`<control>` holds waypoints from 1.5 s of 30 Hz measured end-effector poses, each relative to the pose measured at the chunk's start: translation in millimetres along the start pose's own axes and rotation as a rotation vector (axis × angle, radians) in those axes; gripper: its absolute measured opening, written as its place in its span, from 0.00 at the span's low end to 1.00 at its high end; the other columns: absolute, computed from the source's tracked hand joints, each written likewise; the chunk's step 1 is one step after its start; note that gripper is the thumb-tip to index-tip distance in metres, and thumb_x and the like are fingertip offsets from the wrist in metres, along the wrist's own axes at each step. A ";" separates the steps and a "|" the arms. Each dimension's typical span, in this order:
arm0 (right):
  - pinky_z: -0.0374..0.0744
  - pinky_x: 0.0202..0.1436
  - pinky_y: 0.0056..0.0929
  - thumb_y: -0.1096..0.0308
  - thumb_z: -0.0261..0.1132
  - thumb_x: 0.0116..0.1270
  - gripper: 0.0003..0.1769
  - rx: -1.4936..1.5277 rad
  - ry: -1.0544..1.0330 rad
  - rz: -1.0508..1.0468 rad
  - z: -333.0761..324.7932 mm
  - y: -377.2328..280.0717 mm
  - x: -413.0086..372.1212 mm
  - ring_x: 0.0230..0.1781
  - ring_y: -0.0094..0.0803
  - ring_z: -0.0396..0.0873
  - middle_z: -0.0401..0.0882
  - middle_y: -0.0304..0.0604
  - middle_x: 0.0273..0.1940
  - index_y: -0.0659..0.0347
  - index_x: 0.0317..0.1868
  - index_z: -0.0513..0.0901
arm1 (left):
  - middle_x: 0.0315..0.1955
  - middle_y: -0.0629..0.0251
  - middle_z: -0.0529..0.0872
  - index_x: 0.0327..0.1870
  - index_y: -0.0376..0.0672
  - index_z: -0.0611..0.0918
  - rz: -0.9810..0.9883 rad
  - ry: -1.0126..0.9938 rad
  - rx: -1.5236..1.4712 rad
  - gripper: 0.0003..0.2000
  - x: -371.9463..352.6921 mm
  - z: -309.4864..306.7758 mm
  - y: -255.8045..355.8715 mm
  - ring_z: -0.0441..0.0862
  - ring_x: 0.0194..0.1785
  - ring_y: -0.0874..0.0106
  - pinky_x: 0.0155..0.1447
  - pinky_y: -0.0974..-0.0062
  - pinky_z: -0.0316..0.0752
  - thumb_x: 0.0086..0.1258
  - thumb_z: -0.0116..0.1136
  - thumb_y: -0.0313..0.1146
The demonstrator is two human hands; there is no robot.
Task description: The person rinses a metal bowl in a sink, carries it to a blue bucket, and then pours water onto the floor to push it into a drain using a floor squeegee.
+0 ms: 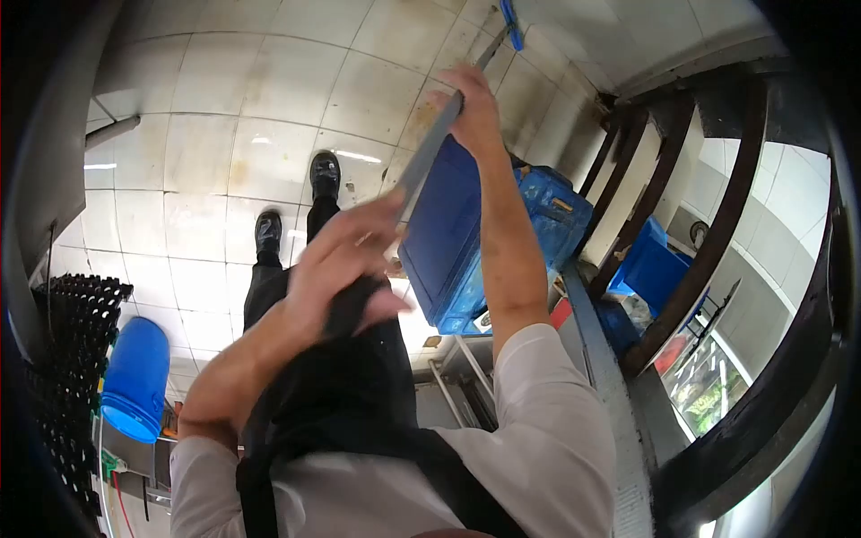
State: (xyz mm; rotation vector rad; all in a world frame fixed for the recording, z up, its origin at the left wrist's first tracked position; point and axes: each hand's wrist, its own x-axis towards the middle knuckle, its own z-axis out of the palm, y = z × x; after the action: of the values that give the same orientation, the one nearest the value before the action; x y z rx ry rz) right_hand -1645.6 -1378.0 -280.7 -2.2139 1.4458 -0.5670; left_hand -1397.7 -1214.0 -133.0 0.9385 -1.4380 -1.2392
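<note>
A long grey pole point(425, 166) slants across the middle of the head view, from near my body to the tiled floor. At its far end is a small blue head point(512, 24), whose exact kind I cannot make out. Higher on the picture, my right hand point(473, 106) grips the pole, its fingers partly raised. Nearer my body, my left hand point(345, 260) is closed over the pole's dark near end point(350, 307), thumb sticking out. Motion smears both hands. Beside the pole sits a large blue lidded bin point(439, 238), partly behind my right forearm.
Wet-looking, stained white tiles point(197, 152) cover the floor around my black shoes point(325, 175). A blue drum point(136, 372) and a black perforated mat point(76, 341) are at left. On the right, dark slats point(668, 170) stand above another blue container point(653, 264).
</note>
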 end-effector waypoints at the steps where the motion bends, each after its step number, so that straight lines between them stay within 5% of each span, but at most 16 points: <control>1: 0.77 0.56 0.39 0.68 0.71 0.61 0.14 0.041 0.068 0.038 2.3 -1.3 -12.7 0.51 0.48 0.79 0.81 0.52 0.51 0.58 0.47 0.83 | 0.60 0.50 0.75 0.48 0.41 0.78 -0.028 -0.034 -0.018 0.22 2.8 13.3 -11.7 0.69 0.71 0.48 0.66 0.59 0.76 0.55 0.76 0.34; 3: 0.78 0.57 0.36 0.71 0.71 0.62 0.16 0.123 0.210 0.110 5.5 -5.8 -39.9 0.54 0.43 0.80 0.80 0.51 0.56 0.59 0.50 0.82 | 0.73 0.51 0.62 0.69 0.44 0.67 -0.179 -0.300 0.150 0.34 3.8 25.6 -16.2 0.60 0.76 0.47 0.75 0.57 0.64 0.60 0.67 0.22; 7: 0.75 0.60 0.26 0.74 0.66 0.67 0.14 0.381 0.680 0.269 -45.6 -78.5 -106.3 0.51 0.28 0.79 0.80 0.50 0.58 0.65 0.52 0.80 | 0.75 0.51 0.58 0.76 0.39 0.58 -0.041 -0.323 0.358 0.40 6.0 39.1 -50.4 0.56 0.78 0.52 0.76 0.61 0.64 0.59 0.60 0.18; 10: 0.75 0.64 0.38 0.73 0.60 0.70 0.05 0.313 0.813 0.218 -78.2 -152.8 -148.1 0.47 0.33 0.80 0.83 0.50 0.46 0.66 0.43 0.79 | 0.76 0.51 0.58 0.77 0.40 0.55 0.134 -0.336 0.274 0.43 37.8 85.3 -86.5 0.55 0.78 0.52 0.75 0.60 0.64 0.58 0.63 0.20; 12: 0.74 0.66 0.50 0.72 0.61 0.70 0.05 0.340 0.746 0.002 -83.6 -166.9 -182.7 0.45 0.38 0.81 0.83 0.51 0.39 0.65 0.37 0.78 | 0.71 0.53 0.66 0.75 0.43 0.62 0.200 -0.359 0.302 0.41 62.8 124.7 -99.8 0.60 0.75 0.53 0.75 0.63 0.65 0.56 0.66 0.23; 14: 0.76 0.63 0.53 0.74 0.59 0.68 0.05 0.253 0.811 0.100 -83.5 -186.0 -202.9 0.40 0.36 0.81 0.82 0.49 0.33 0.66 0.33 0.76 | 0.56 0.57 0.80 0.59 0.45 0.78 0.378 -0.548 0.454 0.25 77.7 165.9 -137.5 0.71 0.66 0.56 0.68 0.62 0.70 0.57 0.68 0.28; 17: 0.79 0.59 0.55 0.79 0.55 0.64 0.05 0.088 0.842 0.157 -95.8 -215.9 -242.9 0.34 0.38 0.80 0.80 0.49 0.29 0.67 0.29 0.75 | 0.38 0.60 0.85 0.35 0.43 0.82 0.305 -0.676 0.343 0.09 53.0 181.6 -119.2 0.77 0.59 0.56 0.60 0.58 0.73 0.58 0.65 0.37; 20: 0.78 0.54 0.53 0.75 0.55 0.62 0.06 0.270 0.794 0.167 -126.0 -261.6 -307.8 0.31 0.39 0.78 0.78 0.47 0.27 0.67 0.27 0.74 | 0.28 0.61 0.82 0.24 0.43 0.81 0.322 -0.615 0.314 0.14 1.0 191.3 -108.5 0.78 0.43 0.58 0.52 0.57 0.71 0.64 0.67 0.42; 25: 0.70 0.41 0.40 0.61 0.61 0.65 0.15 0.456 0.789 0.275 -188.1 -379.4 -364.2 0.24 0.29 0.65 0.64 0.33 0.20 0.55 0.22 0.69 | 0.26 0.63 0.81 0.23 0.45 0.80 0.136 -0.879 0.281 0.18 -67.5 192.5 -95.5 0.78 0.39 0.60 0.51 0.60 0.71 0.70 0.62 0.47; 32: 0.71 0.56 0.43 0.55 0.54 0.73 0.20 0.508 0.809 0.153 -186.2 -408.4 -403.9 0.27 0.26 0.59 0.53 0.32 0.19 0.54 0.23 0.67 | 0.26 0.63 0.80 0.22 0.45 0.78 0.335 -0.645 0.301 0.17 -68.5 188.6 -61.2 0.78 0.40 0.60 0.51 0.59 0.71 0.68 0.64 0.45; 36: 0.66 0.71 0.59 0.63 0.56 0.69 0.11 0.338 0.726 0.162 -122.4 -340.6 -376.5 0.39 0.37 0.76 0.72 0.41 0.28 0.63 0.35 0.75 | 0.35 0.57 0.84 0.36 0.48 0.84 0.454 -0.497 0.518 0.10 -29.4 195.6 -148.4 0.83 0.47 0.56 0.52 0.57 0.77 0.55 0.70 0.38; 37: 0.66 0.71 0.60 0.66 0.57 0.67 0.09 0.323 0.696 0.171 -102.2 -320.3 -369.9 0.41 0.40 0.78 0.75 0.45 0.30 0.65 0.36 0.76 | 0.33 0.58 0.84 0.35 0.48 0.84 0.389 -0.489 0.621 0.10 -33.1 192.4 -161.4 0.81 0.48 0.56 0.53 0.58 0.76 0.59 0.68 0.42; 38: 0.66 0.70 0.61 0.69 0.58 0.66 0.09 0.308 0.667 0.183 -85.2 -305.8 -368.5 0.44 0.43 0.79 0.78 0.49 0.33 0.68 0.37 0.77 | 0.27 0.64 0.79 0.31 0.42 0.78 0.658 -0.416 0.585 0.10 -39.7 187.4 -178.1 0.83 0.36 0.65 0.37 0.66 0.77 0.76 0.52 0.34; 41: 0.69 0.68 0.59 0.69 0.62 0.64 0.09 0.337 0.614 0.181 -71.1 -315.1 -389.0 0.40 0.41 0.79 0.78 0.49 0.30 0.68 0.34 0.79 | 0.24 0.65 0.80 0.27 0.43 0.80 0.517 -0.448 0.489 0.12 -71.7 177.6 -179.0 0.82 0.32 0.65 0.33 0.65 0.74 0.73 0.57 0.36; 42: 0.70 0.67 0.59 0.68 0.62 0.66 0.10 0.351 0.617 0.194 -74.5 -324.8 -403.3 0.39 0.40 0.78 0.78 0.48 0.29 0.68 0.33 0.79 | 0.33 0.58 0.83 0.34 0.48 0.84 0.288 -0.509 0.585 0.13 -92.3 186.9 -175.7 0.81 0.47 0.56 0.53 0.59 0.75 0.64 0.65 0.48; 45: 0.70 0.67 0.61 0.69 0.62 0.68 0.09 0.424 0.703 0.246 -90.6 -355.2 -468.9 0.37 0.37 0.75 0.75 0.44 0.29 0.67 0.33 0.78 | 0.30 0.60 0.81 0.29 0.45 0.84 0.293 -0.647 0.549 0.14 -149.2 208.8 -143.8 0.78 0.45 0.58 0.51 0.61 0.74 0.63 0.68 0.48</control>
State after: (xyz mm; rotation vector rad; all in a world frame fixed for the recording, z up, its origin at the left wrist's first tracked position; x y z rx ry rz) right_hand -1605.1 -829.1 -54.4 -1.5315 1.6758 -1.5024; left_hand -1574.2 -1050.2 -302.0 0.6475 -2.4171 -0.9762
